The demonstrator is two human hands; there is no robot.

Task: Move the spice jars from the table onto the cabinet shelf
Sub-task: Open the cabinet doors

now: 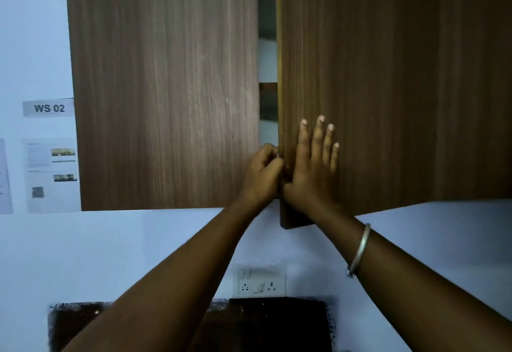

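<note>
Gripping right door [388,74] edge: left hand [263,174], fingers curled | right hand [313,169] flat and spread on door face, holding nothing | door ajar beside shut left door [166,88] | jars not visible | wall label [49,108] reads "WS 02"

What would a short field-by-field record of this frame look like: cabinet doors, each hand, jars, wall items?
left door: closed
right door: slightly ajar, dark gap at its inner edge
left hand: fingers curled at the right door's edge
right hand: flat on the right door's face, fingers spread
bangle: on right wrist
spice jars: none in view
shelf: barely visible through the gap
wall: WS 02 label, socket panel
</note>
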